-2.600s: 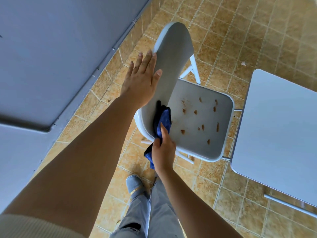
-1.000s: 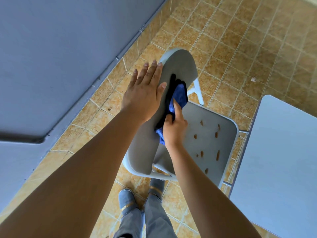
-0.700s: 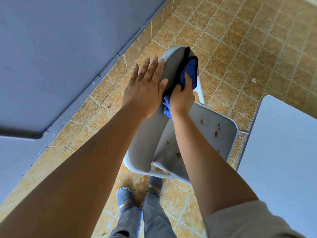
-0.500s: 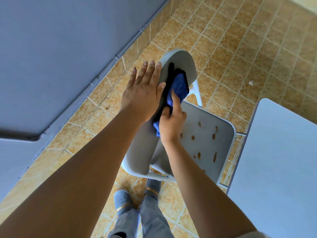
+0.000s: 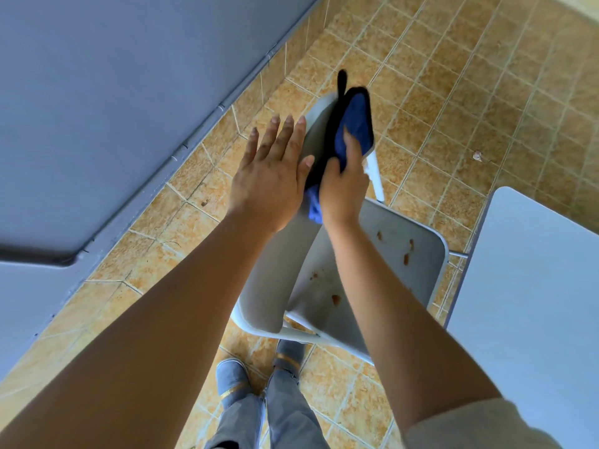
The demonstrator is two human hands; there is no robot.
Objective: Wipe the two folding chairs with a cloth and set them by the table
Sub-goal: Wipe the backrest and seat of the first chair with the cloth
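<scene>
A grey folding chair (image 5: 382,264) stands unfolded below me, its seat spotted with several brown stains. My left hand (image 5: 272,176) lies flat with spread fingers against the back of the chair's backrest (image 5: 278,273). My right hand (image 5: 343,189) grips a blue and black cloth (image 5: 355,124) and presses it on the front face of the backrest at its top edge; the cloth sticks out above that edge. Only one chair is in view.
A white table top (image 5: 531,293) fills the right side, close to the chair's seat. A grey wall (image 5: 113,92) runs along the left. The floor is tan tile (image 5: 453,92), with a small scrap (image 5: 477,155) on it. My feet (image 5: 259,374) stand behind the chair.
My right hand has slid the cloth back up the backrest to its top edge, after a down stroke half a second ago. My left hand has stayed flat on the backrest.
</scene>
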